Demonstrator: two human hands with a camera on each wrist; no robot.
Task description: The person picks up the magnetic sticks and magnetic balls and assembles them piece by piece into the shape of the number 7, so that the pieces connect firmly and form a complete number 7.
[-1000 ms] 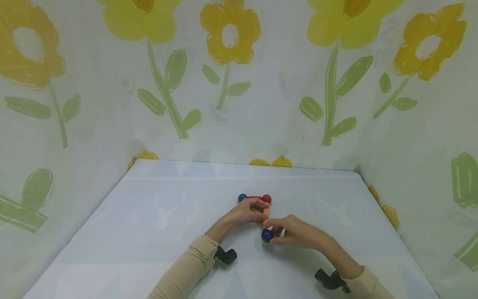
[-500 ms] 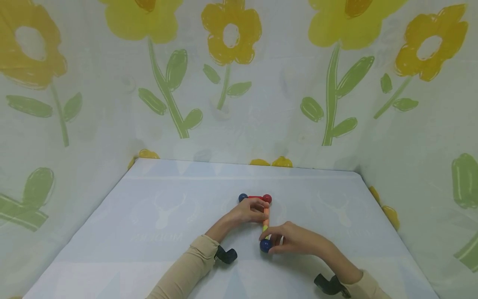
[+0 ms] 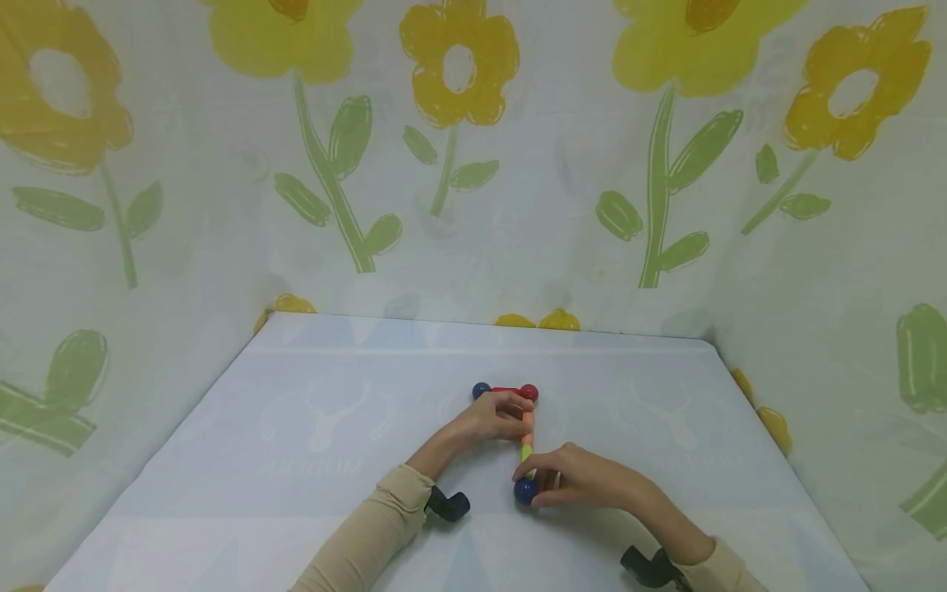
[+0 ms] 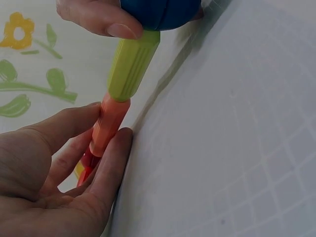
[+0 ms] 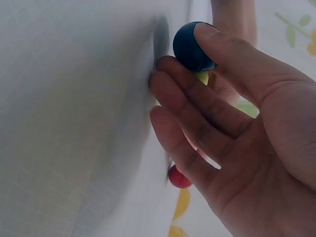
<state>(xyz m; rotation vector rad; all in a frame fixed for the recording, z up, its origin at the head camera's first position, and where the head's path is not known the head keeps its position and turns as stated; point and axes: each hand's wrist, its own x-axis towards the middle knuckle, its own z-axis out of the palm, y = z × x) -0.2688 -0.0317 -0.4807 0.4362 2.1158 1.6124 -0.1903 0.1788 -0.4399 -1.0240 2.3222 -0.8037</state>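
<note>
My left hand pinches an orange rod between thumb and fingers, low over the table. End to end with it sits a yellow-green rod, whose other end meets a dark blue ball. My right hand pinches that ball with thumb and fingers, as the right wrist view also shows. Beyond the left fingers, a red ball lies at the far end of the orange rod. From there a red rod runs left to a second dark blue ball. The left fingers partly cover the orange rod.
The pieces lie on a pale printed tabletop. Flower-patterned cloth hangs behind the table and at both sides. A black wrist mount is strapped to the left forearm, another to the right.
My right hand has drawn the dark blue ball toward the near edge, and the yellow-green rod has come into line with the orange one. The left hand has stayed in place.
</note>
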